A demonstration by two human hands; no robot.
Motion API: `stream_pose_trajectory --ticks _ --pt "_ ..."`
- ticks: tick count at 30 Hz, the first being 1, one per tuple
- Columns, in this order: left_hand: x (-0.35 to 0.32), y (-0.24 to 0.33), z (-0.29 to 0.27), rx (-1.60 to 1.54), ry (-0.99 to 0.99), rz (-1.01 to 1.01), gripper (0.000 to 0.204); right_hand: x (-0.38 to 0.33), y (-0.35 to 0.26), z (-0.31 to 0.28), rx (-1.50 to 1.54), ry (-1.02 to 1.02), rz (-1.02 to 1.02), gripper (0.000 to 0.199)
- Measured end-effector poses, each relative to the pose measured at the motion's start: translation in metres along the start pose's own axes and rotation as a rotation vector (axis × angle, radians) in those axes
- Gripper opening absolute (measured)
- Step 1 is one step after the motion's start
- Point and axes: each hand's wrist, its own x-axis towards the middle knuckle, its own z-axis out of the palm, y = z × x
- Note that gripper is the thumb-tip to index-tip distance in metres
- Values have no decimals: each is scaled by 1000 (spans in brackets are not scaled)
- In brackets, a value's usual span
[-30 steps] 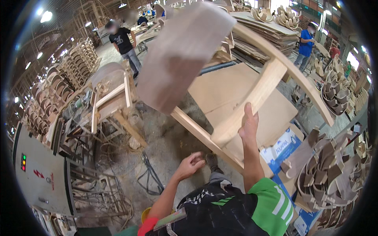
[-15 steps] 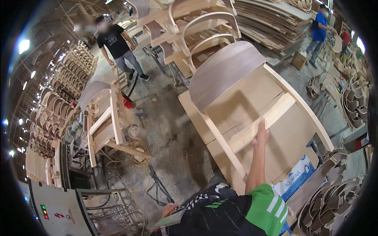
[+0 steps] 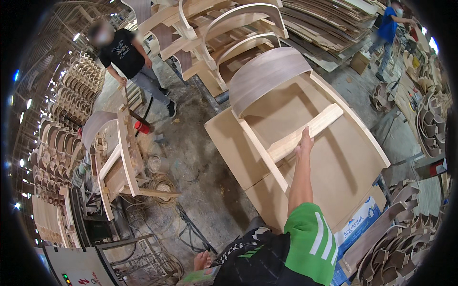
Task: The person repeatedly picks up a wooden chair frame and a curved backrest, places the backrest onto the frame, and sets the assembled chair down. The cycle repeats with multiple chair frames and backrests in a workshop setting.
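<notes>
Across a wide furniture workshop with a dusty grey concrete floor [image 3: 191, 157], stacks of bent plywood parts and unfinished chair frames [image 3: 214, 33] fill the far side, and rows of curved shells [image 3: 57, 143] line the left wall. A flat board worktable [image 3: 343, 167] takes up the middle right, its pale surface bare around the piece on it. On that board lies an unfinished wooden chair frame [image 3: 286, 109], tipped over, its dark curved veneer back [image 3: 267, 76] toward the far end and its pale rails running toward the wearer. A second chair frame [image 3: 119, 157] stands on a rig at the left, near tangled hoses on the floor. A person in a black shirt [image 3: 126, 57] stands beyond it; another in blue [image 3: 389, 28] works at the far right. The wearer's right hand [image 3: 304, 143] is closed around the chair's pale cross rail [image 3: 305, 133], fingers wrapped over its edge. The left hand [image 3: 202, 261] hangs low by the hip, whether open or closed cannot be told.
</notes>
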Motion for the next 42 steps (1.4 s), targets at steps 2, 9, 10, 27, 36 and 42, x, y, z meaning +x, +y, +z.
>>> stream_pose_trajectory --ticks 2,9,10,27,36,42 --pt "3 6 3 -52 51 -105 35 11 12 8 21 -7 13 46" --pt "-4 0 8 -55 184 -464 39 40 38 12 -50 37 165 55" --pt "-8 -1 13 101 214 -467 42 40 40 12 -65 47 183 54" --pt "5 -2 57 -356 204 -568 43 -105 28 -108 -1972 -750 -366 56" --pt "-72 -52 88 -422 212 -512 39 -139 17 -172 -2100 -729 -267 46" --pt "-144 -115 101 -784 364 -728 31 -153 -4 -173 -2142 -703 -348 53"
